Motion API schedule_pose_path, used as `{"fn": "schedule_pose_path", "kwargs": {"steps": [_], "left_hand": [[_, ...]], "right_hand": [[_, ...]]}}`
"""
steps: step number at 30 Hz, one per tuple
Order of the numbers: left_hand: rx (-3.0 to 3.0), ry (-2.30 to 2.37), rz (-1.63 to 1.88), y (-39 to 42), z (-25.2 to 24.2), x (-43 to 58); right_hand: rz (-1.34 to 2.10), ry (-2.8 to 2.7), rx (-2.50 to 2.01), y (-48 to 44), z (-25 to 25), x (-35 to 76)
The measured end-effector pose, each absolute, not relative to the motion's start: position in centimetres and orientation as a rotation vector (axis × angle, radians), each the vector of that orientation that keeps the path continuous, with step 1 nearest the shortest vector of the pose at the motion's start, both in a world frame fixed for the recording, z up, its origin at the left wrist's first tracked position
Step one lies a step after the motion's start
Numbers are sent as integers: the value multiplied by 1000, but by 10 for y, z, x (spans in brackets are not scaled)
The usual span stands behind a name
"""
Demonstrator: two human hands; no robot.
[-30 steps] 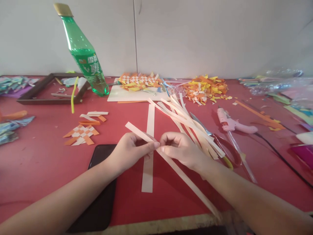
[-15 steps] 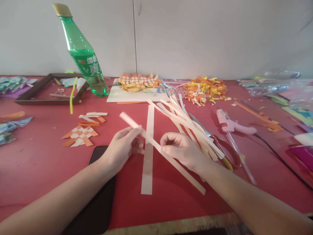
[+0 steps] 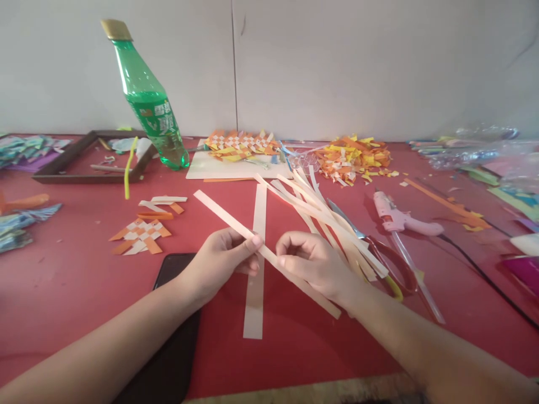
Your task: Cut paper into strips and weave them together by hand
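Observation:
A narrow cream paper strip (image 3: 223, 215) slants across the middle, held up by both hands. My left hand (image 3: 229, 255) pinches it between thumb and fingers. Farther down its length, my right hand (image 3: 314, 264) grips the same strip with thumb and curled forefinger. Beneath, a wider cream paper strip (image 3: 254, 308) lies lengthwise on the red table (image 3: 227, 359). Beyond my right hand is a loose bundle of cream strips (image 3: 332, 216), partly covering a pair of scissors (image 3: 393, 258) with red handles. A woven orange-and-white paper piece (image 3: 141, 233) rests to the left.
A tilted-looking green bottle (image 3: 155, 115) stands at the back left beside a dark frame (image 3: 84, 178). On the right are a pink glue gun (image 3: 393, 213) and its black cord. A black phone (image 3: 168, 342) lies under my left forearm. Orange paper scraps (image 3: 353, 160) are heaped behind.
My left hand has slid toward my right hand along the strip. More of the strip now sticks out at its upper left, and its lower end has drawn up leftward.

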State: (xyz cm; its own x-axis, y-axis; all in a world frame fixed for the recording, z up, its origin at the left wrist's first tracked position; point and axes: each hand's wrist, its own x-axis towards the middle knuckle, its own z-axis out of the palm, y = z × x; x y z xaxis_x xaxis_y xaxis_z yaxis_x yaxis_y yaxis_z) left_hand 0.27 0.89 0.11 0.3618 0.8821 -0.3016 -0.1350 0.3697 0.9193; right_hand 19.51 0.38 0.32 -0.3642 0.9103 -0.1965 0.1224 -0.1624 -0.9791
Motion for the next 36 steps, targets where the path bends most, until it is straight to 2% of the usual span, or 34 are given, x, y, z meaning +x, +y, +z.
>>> {"fn": "schedule_pose_path", "kwargs": {"steps": [8, 19, 27, 30, 33, 36], "left_hand": [[800, 1108, 1065, 12, 4, 3], [523, 1056, 1445, 20, 8, -1], [286, 993, 1561, 29, 4, -8], [364, 948, 1414, 21, 7, -3], [734, 883, 920, 7, 11, 5], [1077, 866, 554, -7, 12, 10]], "right_hand": [[1630, -1456, -1214, 7, -2, 203], [1590, -1371, -1182, 19, 3, 214], [1642, -1173, -907, 26, 1, 222], [1449, -1004, -864, 28, 4, 223], [1327, -1005, -907, 25, 2, 221], [1421, -1205, -1033, 17, -1, 213]]}}
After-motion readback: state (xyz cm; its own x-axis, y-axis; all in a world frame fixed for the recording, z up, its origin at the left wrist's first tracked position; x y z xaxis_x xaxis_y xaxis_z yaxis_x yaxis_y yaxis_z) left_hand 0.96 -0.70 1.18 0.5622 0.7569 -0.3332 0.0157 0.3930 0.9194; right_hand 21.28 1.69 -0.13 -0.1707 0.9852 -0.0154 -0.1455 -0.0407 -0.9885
